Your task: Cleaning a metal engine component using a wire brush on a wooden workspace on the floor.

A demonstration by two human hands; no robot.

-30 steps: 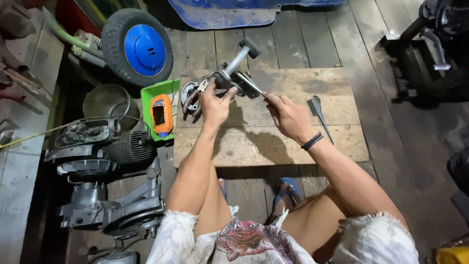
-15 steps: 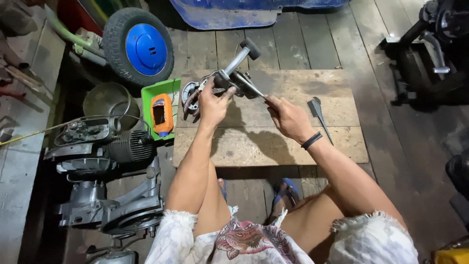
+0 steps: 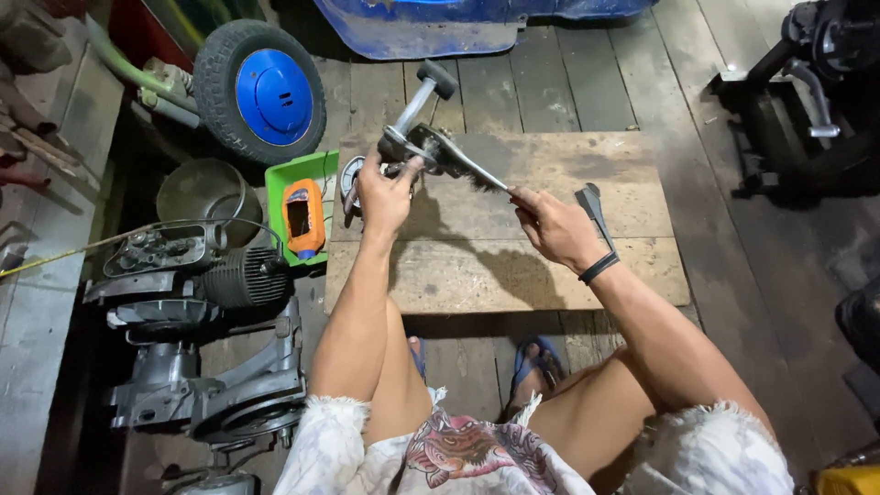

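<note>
Barely shifted since a second ago: metal part (image 3: 417,142) still raised over the wooden board (image 3: 550,275), brush (image 3: 477,170) still laid against it. Left hand (image 3: 385,192) clamped around the part's lower end, its rubber-tipped lever pointing to 1 o'clock. Right hand (image 3: 555,225) pinched shut on the brush handle, at 4 o'clock from the part. Green tray (image 3: 280,179) at 9 o'clock, blue-hubbed wheel (image 3: 261,92) at 10 o'clock, engine (image 3: 192,275) at 8 o'clock.
</note>
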